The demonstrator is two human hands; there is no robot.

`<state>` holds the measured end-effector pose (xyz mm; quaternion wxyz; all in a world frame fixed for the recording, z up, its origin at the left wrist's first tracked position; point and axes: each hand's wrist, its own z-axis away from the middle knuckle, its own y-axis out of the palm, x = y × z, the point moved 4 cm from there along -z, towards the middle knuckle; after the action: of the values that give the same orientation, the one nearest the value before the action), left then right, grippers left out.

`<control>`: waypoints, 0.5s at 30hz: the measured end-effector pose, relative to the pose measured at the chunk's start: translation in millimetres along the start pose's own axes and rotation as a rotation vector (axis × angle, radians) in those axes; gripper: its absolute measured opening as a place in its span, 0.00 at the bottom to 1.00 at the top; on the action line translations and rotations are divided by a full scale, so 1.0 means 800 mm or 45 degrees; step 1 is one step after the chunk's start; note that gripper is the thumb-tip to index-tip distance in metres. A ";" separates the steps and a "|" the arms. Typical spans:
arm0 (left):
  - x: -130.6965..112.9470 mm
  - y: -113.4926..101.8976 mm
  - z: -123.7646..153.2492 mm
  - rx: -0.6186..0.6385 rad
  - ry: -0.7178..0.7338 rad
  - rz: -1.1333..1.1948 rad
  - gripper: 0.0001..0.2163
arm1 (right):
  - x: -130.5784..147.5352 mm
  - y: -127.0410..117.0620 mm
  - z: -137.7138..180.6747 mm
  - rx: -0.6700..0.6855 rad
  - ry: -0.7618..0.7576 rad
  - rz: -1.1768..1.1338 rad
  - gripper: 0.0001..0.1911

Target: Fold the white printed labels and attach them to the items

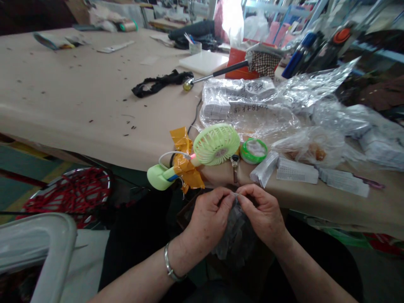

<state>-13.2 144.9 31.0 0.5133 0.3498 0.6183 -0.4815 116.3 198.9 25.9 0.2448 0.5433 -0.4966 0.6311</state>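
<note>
Left hand and right hand meet at their fingertips, each with thumb and index finger pinched on a small pale scrap. It sits exactly where the two pinches come together, so neither hand is nearer to it: the left grips from its own side, the right from the opposite one. Most of the scrap is covered by the fingers, and I cannot tell which way its long axis runs.

Directly below the fingertips, in the gap between the palms, lies a heap of translucent grey pieces, partly hidden by both hands. Whether the scrap is joined to that heap cannot be made out. A metal bangle circles the wrist behind the left hand.

Just ahead of the joined fingertips, at the edge of the worktable, a slim metal fitting points back toward them, its long axis running nearly straight away from the hands. Beyond the left hand, a pale green handheld fan is held by brown tape, its head angled up. Ahead of the right hand stands a round green tub, and farther to that hand's right lie printed paper labels, with clear plastic bags behind them.
</note>
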 end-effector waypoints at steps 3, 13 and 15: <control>-0.002 -0.001 -0.002 -0.015 0.037 -0.019 0.07 | 0.005 -0.001 -0.002 -0.024 -0.055 0.070 0.05; -0.002 -0.003 -0.010 -0.015 0.077 -0.067 0.07 | 0.004 -0.003 -0.011 -0.068 -0.120 0.136 0.05; -0.002 -0.004 -0.011 -0.018 0.078 -0.084 0.07 | 0.003 -0.003 -0.012 -0.064 -0.120 0.143 0.05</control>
<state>-18.1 152.7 33.0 0.4803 0.3401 0.6485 -0.4827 113.2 207.6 29.8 0.1989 0.5375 -0.5531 0.6048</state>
